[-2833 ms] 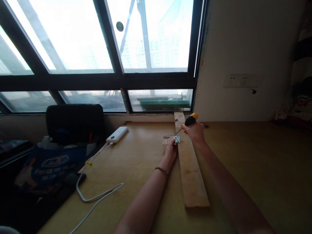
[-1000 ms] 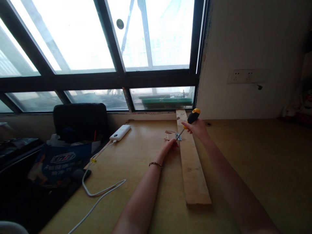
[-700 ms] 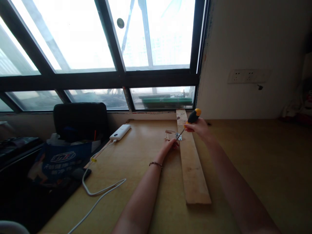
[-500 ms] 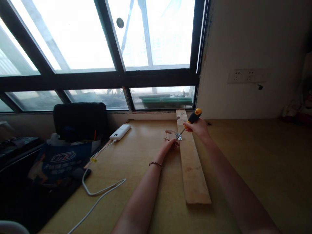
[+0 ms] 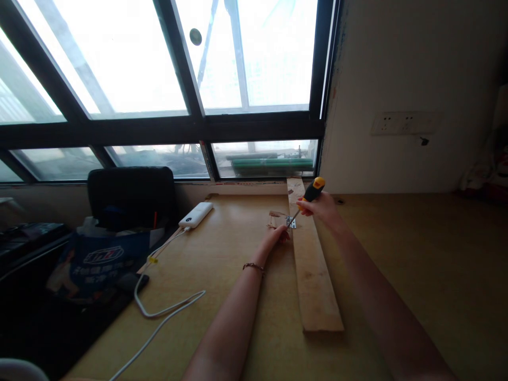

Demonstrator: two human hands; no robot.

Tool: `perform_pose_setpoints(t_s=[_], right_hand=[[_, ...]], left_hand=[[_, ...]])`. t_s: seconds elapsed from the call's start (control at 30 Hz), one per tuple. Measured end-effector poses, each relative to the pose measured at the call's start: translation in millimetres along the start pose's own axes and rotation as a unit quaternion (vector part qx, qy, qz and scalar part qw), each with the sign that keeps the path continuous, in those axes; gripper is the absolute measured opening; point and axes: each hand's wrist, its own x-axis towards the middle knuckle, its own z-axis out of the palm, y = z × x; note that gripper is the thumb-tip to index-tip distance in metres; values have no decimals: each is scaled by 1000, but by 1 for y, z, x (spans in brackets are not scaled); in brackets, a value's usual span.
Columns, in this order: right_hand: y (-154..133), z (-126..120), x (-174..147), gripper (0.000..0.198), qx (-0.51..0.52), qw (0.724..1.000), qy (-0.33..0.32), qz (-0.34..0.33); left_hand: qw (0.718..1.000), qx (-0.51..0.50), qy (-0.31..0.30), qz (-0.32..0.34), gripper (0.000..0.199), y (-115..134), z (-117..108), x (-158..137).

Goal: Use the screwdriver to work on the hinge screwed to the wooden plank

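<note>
A long wooden plank (image 5: 315,280) lies on the table, its far end against the window sill. A small metal hinge (image 5: 292,222) sits on the plank's left edge, beside a small wood piece (image 5: 277,214). My right hand (image 5: 319,207) grips a black-and-yellow screwdriver (image 5: 313,190) low on its handle, the shaft slanting down to the left toward the hinge. At the lower end of the shaft is my left hand (image 5: 278,234), its fingers drawn together by the plank's edge. What those fingers pinch is too small to make out, and the screwdriver tip is hidden there.
On the table's left side lies a white power bank (image 5: 196,215) with a white cable (image 5: 170,312) looping toward the front. Past the left edge are a black chair (image 5: 130,193) and a blue bag (image 5: 103,264). A wall socket (image 5: 405,123) is at the right.
The screwdriver's handle has tipped slightly left and down, and my right hand has shifted a little with it. My left hand stays by the hinge.
</note>
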Motion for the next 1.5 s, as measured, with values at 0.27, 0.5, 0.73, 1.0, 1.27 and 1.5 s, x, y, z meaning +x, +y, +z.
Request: perform_pose_setpoints(t_s=[0.27,0.5,0.73,1.0,1.27,1.5], right_hand=[[-8,-3,-4,23,78,996,-34,27],[0,6,-1,35,-86,988,122,-38],[-9,-10,-2,29,94,992,-77,37],[0,-3,4,24,-22,996,88,6],[-7,-14,1,24,142,989,-12,39],[5,1,4,42,31,988,152,-20]], left_hand=[[1000,6,1,11,29,1,1,-3],[999,23,15,33,29,12,4,-17],[999,20,12,22,28,11,3,-14],[1000,-10,-2,20,24,4,1,-4],[999,-44,-15,6,24,-1,0,0],[995,-103,8,-8,19,-7,4,6]])
